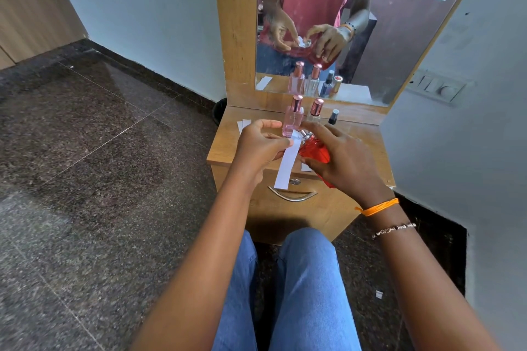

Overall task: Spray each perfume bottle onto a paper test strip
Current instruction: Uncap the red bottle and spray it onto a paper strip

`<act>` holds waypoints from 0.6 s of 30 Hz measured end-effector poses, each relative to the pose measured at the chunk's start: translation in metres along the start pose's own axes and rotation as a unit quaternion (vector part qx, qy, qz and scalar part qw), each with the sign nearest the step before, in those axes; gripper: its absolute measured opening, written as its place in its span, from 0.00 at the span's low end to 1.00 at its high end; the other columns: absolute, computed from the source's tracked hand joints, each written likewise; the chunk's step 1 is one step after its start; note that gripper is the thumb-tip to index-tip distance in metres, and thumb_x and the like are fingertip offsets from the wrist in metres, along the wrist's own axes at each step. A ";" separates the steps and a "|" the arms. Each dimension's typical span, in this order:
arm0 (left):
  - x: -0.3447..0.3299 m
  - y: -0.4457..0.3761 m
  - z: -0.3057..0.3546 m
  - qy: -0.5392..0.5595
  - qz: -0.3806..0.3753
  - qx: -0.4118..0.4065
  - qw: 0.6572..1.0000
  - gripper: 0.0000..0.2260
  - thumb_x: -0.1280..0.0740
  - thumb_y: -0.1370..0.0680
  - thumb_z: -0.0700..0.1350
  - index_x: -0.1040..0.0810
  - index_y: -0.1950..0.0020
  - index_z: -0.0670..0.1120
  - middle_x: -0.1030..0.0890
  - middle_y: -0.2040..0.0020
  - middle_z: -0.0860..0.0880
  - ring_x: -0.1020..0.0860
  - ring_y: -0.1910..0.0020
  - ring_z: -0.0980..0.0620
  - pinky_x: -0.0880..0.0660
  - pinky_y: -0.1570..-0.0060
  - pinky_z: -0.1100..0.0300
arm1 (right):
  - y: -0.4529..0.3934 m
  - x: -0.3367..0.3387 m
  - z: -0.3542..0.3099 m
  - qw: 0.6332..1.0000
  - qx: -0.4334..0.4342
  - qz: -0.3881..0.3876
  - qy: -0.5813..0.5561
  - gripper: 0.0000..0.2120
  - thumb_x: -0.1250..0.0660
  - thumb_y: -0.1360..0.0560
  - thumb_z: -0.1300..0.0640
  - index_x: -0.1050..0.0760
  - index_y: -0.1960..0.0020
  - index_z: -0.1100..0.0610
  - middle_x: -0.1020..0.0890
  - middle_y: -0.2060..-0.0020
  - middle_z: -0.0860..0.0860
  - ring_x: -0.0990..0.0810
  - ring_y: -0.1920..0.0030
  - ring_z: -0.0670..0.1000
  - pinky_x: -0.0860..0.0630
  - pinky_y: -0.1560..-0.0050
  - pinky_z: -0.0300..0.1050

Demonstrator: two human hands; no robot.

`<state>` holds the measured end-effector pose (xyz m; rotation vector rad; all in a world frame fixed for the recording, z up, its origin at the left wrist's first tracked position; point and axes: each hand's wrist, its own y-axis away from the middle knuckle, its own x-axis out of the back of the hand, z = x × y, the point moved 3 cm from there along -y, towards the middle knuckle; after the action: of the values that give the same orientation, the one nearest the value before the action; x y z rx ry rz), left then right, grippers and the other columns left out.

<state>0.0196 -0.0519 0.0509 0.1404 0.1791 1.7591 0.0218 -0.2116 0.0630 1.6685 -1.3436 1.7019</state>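
1. Dresser [228, 148]: wood-look, light grain, kinda satin.
2. Drawer handle [292, 196]: shiny curved metal.
3. Strip [288, 164]: plain matt white paper.
4. Red bottle [315, 152]: glossy see-through glass or plastic, can't tell, with a shiny silver sprayer.
5. Pink bottle [292, 120]: clear, with a glossy rose-metallic cap.
6. Floor [99, 137]: polished dark speckled stone.
7. Jeans [308, 288]: blue denim.
8. Wall [159, 23]: matt paint.

Right hand [345, 159] gripping red bottle [313, 152], left hand [261, 145] pinching strip [288, 165]
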 end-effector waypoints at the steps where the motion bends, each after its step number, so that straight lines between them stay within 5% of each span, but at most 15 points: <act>1: 0.000 0.000 0.000 0.001 0.001 0.001 1.000 0.18 0.27 0.31 0.35 0.26 0.44 0.46 0.19 0.59 0.47 0.19 0.55 0.51 0.22 0.62 0.63 | 0.000 -0.001 0.000 1.000 -0.002 -0.002 0.000 0.33 0.26 0.30 0.49 0.36 0.30 0.48 0.22 0.39 0.53 0.20 0.46 0.59 0.22 0.55 0.48; 8: 0.005 -0.005 -0.011 0.005 0.012 0.005 1.000 0.14 0.27 0.30 0.35 0.24 0.48 0.46 0.18 0.58 0.46 0.18 0.56 0.52 0.22 0.62 0.64 | 0.008 -0.006 0.004 0.998 -0.033 0.021 -0.045 0.33 0.25 0.32 0.50 0.35 0.31 0.47 0.22 0.39 0.54 0.20 0.48 0.60 0.27 0.58 0.44; 18: 0.013 -0.053 -0.027 -0.171 0.112 -0.012 0.979 0.12 0.28 0.31 0.34 0.25 0.51 0.44 0.20 0.57 0.48 0.20 0.54 0.47 0.22 0.51 0.52 | 0.021 -0.029 -0.001 0.988 -0.078 0.016 -0.132 0.34 0.25 0.33 0.47 0.38 0.33 0.39 0.21 0.41 0.49 0.21 0.45 0.56 0.22 0.52 0.55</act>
<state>0.0627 -0.0302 0.0137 0.4563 -0.1133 1.9295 0.0098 -0.2107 0.0291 1.8369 -1.5872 1.3862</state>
